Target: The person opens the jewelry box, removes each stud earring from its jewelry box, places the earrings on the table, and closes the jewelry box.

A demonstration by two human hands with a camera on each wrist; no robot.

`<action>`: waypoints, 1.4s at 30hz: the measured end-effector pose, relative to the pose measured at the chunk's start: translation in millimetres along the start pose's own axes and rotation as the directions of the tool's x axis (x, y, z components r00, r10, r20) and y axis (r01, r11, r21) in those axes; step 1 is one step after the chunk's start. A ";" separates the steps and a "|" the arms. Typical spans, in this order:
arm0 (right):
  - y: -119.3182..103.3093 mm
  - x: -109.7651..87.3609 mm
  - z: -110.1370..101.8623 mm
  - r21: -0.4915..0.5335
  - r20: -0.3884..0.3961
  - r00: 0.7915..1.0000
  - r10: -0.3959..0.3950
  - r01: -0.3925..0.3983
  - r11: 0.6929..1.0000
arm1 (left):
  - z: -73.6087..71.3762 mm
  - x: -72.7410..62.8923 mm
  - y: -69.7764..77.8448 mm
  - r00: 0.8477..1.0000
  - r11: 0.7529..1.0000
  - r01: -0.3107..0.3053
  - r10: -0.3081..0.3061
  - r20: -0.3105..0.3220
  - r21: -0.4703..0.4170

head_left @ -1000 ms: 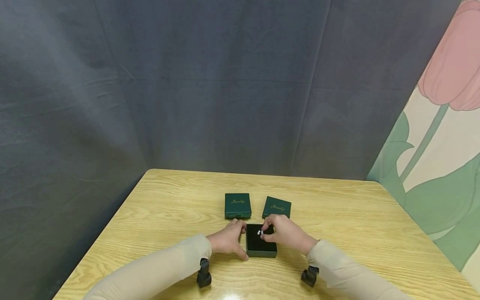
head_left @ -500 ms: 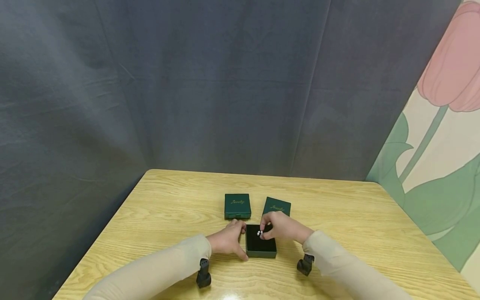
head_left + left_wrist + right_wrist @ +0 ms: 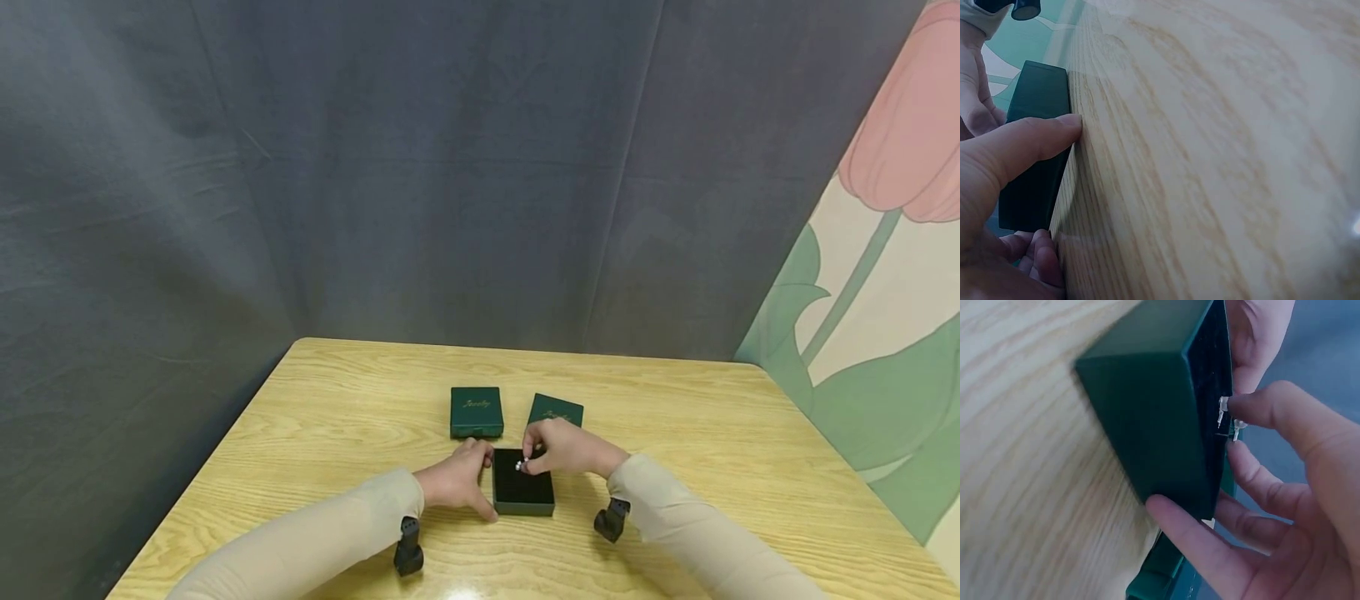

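Note:
A dark green jewelry box base (image 3: 523, 507) with a black insert lies uncovered on the table. On its left side, my left hand (image 3: 454, 482) holds it, thumb at the near corner and fingers at the far one. My right hand (image 3: 567, 448) is over the insert, its thumb and index finger pinching a small silvery stud earring (image 3: 1239, 429). The earring's thin post points toward the insert in the right wrist view. Beside it another small sparkling earring (image 3: 1222, 411) sits at the insert's surface. Another fingertip touches the box's green outer wall (image 3: 1141, 419).
Behind the base, a closed green box (image 3: 476, 411) with gold lettering stands to the left. A similar green lettered piece (image 3: 556, 407) lies to the right, partly hidden by my right hand. The wooden table (image 3: 360, 400) ends at a dark curtain (image 3: 450, 208).
My right hand and wrist have shifted slightly away from me, its fingertips staying at the earrings. The left hand and the box base have kept their places.

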State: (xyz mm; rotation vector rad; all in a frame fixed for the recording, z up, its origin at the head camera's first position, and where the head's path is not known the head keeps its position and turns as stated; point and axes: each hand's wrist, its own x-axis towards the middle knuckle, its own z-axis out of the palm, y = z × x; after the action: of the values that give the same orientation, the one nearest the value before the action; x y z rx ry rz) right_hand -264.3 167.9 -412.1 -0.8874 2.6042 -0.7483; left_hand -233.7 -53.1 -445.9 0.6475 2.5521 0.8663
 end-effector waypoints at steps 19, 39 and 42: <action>28.2 -33.5 -23.5 0.192 -0.071 0.997 -0.008 0.022 0.981 | 1.3 0.5 -1.8 1.000 1.000 -0.010 0.010 -0.007 -0.017; 35.5 -35.3 -0.2 -0.027 -0.071 0.997 -0.001 -0.001 1.000 | 0.1 -0.7 -1.7 0.999 0.999 -0.036 0.035 -0.009 -0.019; 34.4 -35.4 0.2 -0.026 -0.070 0.998 0.003 -0.005 1.000 | 0.2 -0.4 -2.0 0.999 0.999 -0.038 0.038 -0.007 -0.019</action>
State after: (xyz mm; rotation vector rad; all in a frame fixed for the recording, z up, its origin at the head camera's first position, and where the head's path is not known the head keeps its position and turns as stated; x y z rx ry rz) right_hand -253.5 213.3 -427.9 -0.8785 2.6820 -0.7593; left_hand -233.9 -54.6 -447.2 0.6904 2.5416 0.9064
